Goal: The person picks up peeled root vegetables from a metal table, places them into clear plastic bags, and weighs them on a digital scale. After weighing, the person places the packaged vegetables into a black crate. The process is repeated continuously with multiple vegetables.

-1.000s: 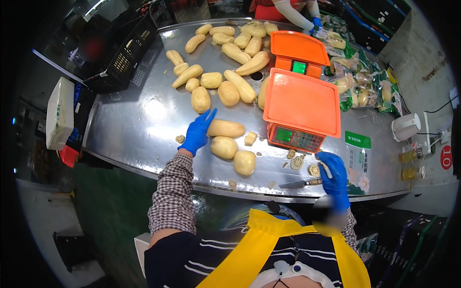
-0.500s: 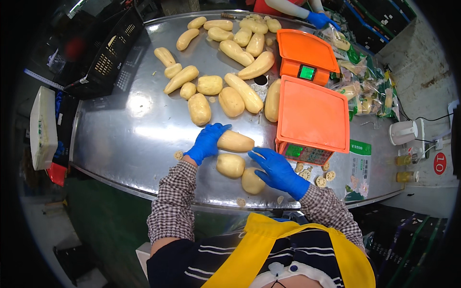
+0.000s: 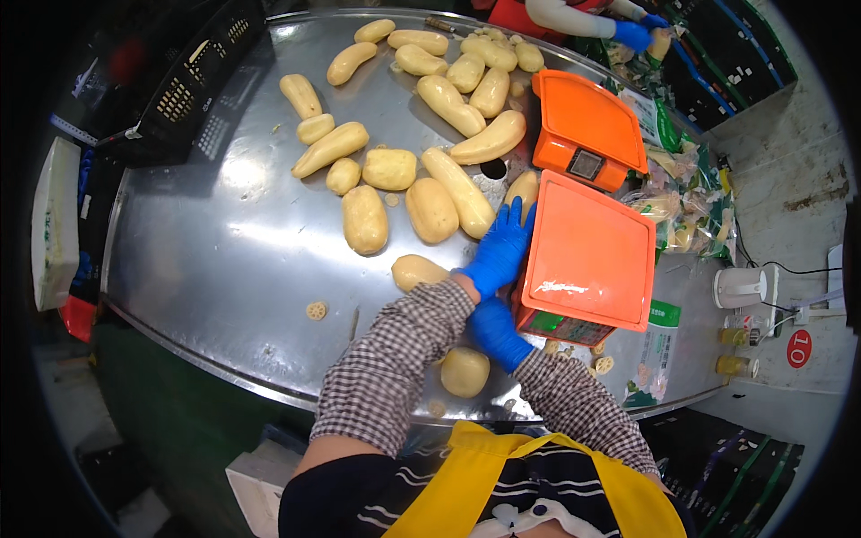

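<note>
Peeled lotus roots lie across the metal table. My gloved left hand (image 3: 499, 248) reaches over to one lotus root (image 3: 522, 189) beside the front orange scale (image 3: 587, 251). Its fingers are stretched apart over the near part of that root. Below it, by the scale's front left corner, is my gloved right hand (image 3: 498, 334); the left wrist and the scale hide its fingers. A short lotus root (image 3: 417, 272) shows past my left forearm, and a rounder one (image 3: 465, 372) lies near the table edge. My left sleeve covers what is between them.
Several more lotus roots (image 3: 365, 220) lie ahead. A second orange scale (image 3: 587, 125) stands behind the first. Filled plastic bags (image 3: 686, 215) are at the right, a black crate (image 3: 193, 90) at the far left. A co-worker's gloved hand (image 3: 633, 36) holds something pale at the back.
My left hand has left the short lotus root and crossed right to the root beside the scale. My right hand is now partly behind my left wrist. The view has shifted slightly.
</note>
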The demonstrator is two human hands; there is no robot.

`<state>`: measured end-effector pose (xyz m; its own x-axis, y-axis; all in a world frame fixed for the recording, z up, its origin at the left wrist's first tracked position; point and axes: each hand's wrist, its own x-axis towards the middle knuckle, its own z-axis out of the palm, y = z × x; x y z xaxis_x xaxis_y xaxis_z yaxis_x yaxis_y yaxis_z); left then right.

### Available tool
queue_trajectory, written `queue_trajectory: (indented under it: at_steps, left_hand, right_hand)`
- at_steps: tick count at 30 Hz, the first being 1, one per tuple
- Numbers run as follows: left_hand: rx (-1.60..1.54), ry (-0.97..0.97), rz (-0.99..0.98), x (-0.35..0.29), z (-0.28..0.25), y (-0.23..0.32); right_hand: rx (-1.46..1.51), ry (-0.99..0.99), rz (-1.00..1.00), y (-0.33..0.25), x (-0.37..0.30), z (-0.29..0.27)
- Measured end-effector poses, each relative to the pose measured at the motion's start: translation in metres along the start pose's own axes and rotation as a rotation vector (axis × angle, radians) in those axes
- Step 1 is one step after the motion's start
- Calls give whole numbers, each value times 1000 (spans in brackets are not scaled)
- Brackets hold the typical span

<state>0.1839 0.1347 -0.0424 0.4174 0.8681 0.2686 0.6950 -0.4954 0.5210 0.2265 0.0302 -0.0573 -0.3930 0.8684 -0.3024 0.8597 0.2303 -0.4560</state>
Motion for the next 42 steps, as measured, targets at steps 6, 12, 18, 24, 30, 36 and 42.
queue_trajectory:
  at_steps: [6, 12, 18, 24, 30, 36, 42]
  left_hand:
    - [1, 27, -152, 13, 5, 14]
    - [-400, 270, -298, 16, -12, -11]
    - [-1510, 260, -525, -8, -87, -37]
    - [-1794, 107, -308, -38, -141, -31]
    - [-1603, -295, -164, -35, -130, 24]
    - [-1211, -176, -294, -38, -93, 33]
    - [-944, -39, -530, -83, -102, -30]
  right_hand:
    - [-66, -61, -16, 5, -11, 6]
    - [-2, 41, 78, -28, -29, -30]
    - [-6, 216, -101, -19, -40, -23]
    - [153, 614, -313, -37, -71, -121]
    - [-536, 508, -260, -14, -57, -202]
    - [-409, 589, -81, 91, -71, -186]
    - [-357, 519, 255, 110, -74, -185]
